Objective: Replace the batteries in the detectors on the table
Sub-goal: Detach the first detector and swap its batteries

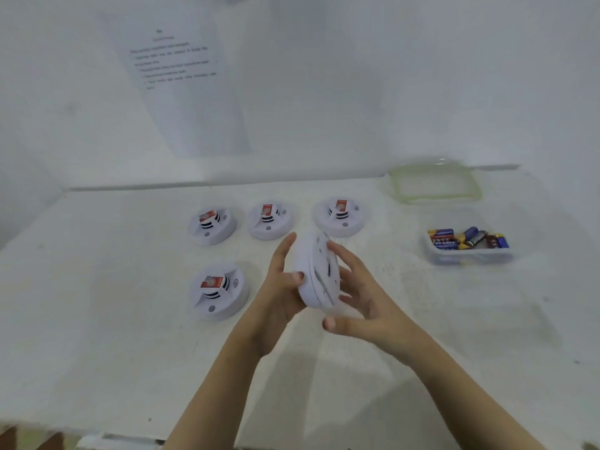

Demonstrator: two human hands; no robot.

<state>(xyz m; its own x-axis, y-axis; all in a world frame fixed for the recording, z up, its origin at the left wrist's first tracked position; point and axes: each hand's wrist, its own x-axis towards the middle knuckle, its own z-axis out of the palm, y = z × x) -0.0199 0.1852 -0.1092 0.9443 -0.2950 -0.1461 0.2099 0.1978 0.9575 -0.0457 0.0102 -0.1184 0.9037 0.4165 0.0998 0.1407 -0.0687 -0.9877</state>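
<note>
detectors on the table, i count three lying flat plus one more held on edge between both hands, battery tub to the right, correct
Not three: the head view shows four detectors lying flat, three in a back row and one at front left. The rest holds: a fifth detector on edge between left hand and right hand, battery tub to the right.

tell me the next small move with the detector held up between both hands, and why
Probably twist the held detector open along its rim seam, left hand gripping one face while the right hand turns the other. It is lifted on edge between both hands and closed, so its battery cannot be reached yet.
</note>
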